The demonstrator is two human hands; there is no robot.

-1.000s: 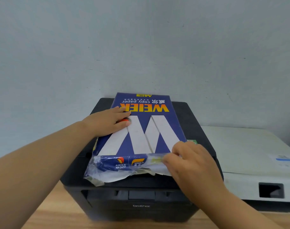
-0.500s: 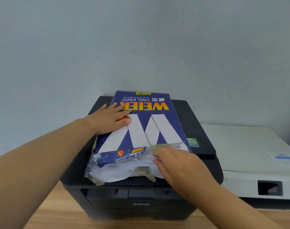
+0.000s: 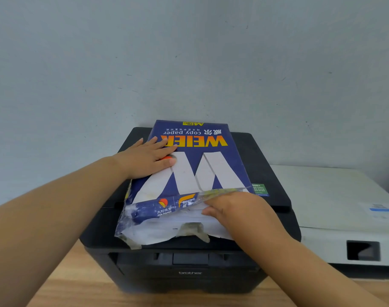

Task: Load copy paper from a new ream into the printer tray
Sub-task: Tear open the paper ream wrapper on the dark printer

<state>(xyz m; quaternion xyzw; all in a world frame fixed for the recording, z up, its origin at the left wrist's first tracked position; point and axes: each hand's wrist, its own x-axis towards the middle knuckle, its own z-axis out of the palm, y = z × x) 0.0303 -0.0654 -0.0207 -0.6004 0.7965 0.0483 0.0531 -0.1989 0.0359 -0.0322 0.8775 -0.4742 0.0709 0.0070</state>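
Note:
A blue ream of copy paper (image 3: 202, 165) with a big white W lies flat on top of a black printer (image 3: 189, 271). Its near end is torn, and the wrapper flap (image 3: 167, 207) is lifted, showing white sheets (image 3: 173, 222) inside. My left hand (image 3: 144, 160) lies flat on the ream's far left part, fingers spread, pressing down. My right hand (image 3: 235, 209) is at the open near end, fingers tucked under the lifted flap and thumb against the edge of the sheets. The printer's tray front (image 3: 189, 259) is closed.
The printer stands on a wooden table (image 3: 73, 291) against a pale wall. A white machine (image 3: 335, 200) sits right beside it on the right, with a dark slot on its front.
My right hand has pushed further in under the torn wrapper flap, which has lifted and exposed more of the white sheets. My left hand has stayed flat on the ream.

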